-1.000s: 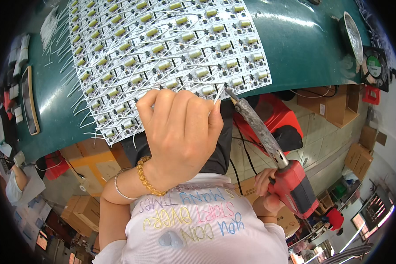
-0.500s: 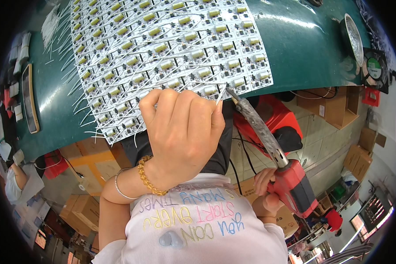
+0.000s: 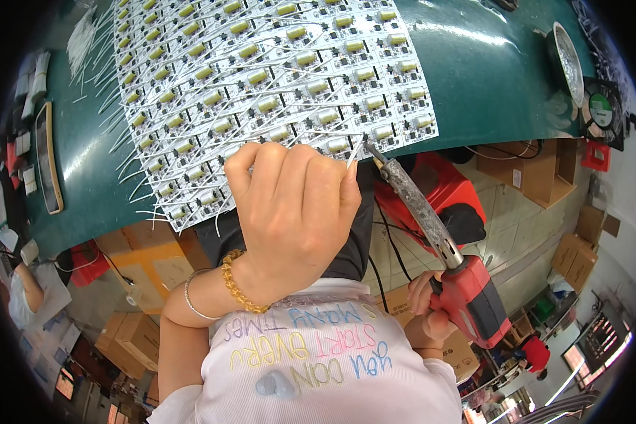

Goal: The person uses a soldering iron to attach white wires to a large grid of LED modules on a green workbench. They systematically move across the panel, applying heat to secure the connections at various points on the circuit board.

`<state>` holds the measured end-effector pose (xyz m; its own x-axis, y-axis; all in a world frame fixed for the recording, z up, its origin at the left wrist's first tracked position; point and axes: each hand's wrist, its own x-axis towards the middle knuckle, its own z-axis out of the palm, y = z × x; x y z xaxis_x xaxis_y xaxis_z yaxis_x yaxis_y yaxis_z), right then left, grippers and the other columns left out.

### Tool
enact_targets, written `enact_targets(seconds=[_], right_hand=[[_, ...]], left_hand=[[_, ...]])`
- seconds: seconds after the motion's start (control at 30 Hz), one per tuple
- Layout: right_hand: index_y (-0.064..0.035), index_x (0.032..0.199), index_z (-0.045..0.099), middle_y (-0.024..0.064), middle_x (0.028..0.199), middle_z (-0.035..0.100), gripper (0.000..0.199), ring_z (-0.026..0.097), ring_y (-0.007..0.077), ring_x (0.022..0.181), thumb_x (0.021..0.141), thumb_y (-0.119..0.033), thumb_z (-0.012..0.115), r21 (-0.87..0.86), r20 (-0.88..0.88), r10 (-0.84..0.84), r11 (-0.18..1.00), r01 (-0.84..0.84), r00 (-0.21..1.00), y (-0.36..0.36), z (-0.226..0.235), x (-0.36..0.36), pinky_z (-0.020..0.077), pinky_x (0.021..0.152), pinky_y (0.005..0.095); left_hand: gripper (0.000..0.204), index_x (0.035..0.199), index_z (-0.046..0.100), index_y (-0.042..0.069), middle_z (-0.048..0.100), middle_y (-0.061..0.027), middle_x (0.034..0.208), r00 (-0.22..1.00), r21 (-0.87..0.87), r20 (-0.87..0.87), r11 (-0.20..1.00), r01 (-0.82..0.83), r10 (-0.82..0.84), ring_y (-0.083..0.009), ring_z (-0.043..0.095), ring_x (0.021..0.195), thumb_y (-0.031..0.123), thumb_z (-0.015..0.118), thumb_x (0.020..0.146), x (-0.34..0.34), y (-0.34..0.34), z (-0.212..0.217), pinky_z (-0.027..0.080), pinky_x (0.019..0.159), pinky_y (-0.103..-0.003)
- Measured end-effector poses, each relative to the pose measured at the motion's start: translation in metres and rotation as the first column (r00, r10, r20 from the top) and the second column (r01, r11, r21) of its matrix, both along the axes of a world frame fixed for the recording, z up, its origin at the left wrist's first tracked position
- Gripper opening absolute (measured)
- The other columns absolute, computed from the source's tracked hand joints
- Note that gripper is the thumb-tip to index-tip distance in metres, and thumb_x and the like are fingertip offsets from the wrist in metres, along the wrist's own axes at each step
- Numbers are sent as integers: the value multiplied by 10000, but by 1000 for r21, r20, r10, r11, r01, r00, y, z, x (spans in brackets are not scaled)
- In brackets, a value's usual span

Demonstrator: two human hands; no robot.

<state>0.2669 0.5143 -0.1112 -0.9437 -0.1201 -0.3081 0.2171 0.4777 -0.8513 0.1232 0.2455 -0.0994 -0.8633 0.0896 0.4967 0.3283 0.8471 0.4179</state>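
Note:
My left hand [image 3: 290, 205] is closed beside the near edge of a white circuit board panel [image 3: 385, 99]. Between its thumb and fingertips it pinches a thin white wire [image 3: 355, 150], whose end meets the board near the right front corner. Rows of yellow-green cylindrical parts and many white wires cover the panel. In my right hand [image 3: 424, 311] is a red and black soldering gun [image 3: 473, 304]. Its long metal barrel points up and left, and the tip is at the board, right by the wire end. My left hand hides part of the panel's front edge.
The panel lies on a green tabletop [image 3: 473, 92]. Loose white wires [image 3: 85, 42] and a phone [image 3: 47, 159] are at left. A metal bowl [image 3: 565, 63] and a small fan [image 3: 602, 113] stand at right. Below are a red object [image 3: 438, 187] and cardboard boxes [image 3: 533, 169].
Almost nothing differs. Both hands, the wire and the soldering gun's tip stay in the same place; the gun's handle has shifted only very slightly.

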Motion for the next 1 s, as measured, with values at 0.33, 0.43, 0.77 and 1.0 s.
enact_targets(seconds=[0.33,0.43,0.77,1.0], right_hand=[[13,1266,409,-31,523,464,830,464,124,447,777,-621,630,-177,-175,-154,977,123,972,-5,-7,9,391,471,274],[6,1267,409,-31,518,458,811,455,124,432,791,-617,616,-189,-192,-169,973,132,967,-8,-8,8,391,461,272],[-5,1253,413,-11,492,441,762,435,132,408,816,-598,611,-612,-125,-397,753,244,909,-36,9,-30,395,447,281],[-6,1256,403,-6,485,443,794,444,136,426,801,-625,607,-585,-18,-468,722,370,883,-35,10,-16,409,485,289]], left_hand=[[174,729,522,77,453,-46,682,1000,0,8,1000,9,-9,-228,431,649,70,695,728,1,1,-1,347,712,-395],[166,738,527,78,445,-47,682,1000,3,3,1000,8,-8,-230,430,648,72,693,730,2,1,-2,352,707,-392],[114,827,661,1,653,-89,748,985,81,126,991,110,-120,-160,563,604,-63,708,744,-26,-38,50,452,598,-263],[51,810,644,17,627,-67,721,909,120,325,965,233,-260,-159,523,619,21,690,788,-52,-19,48,398,618,-272]])
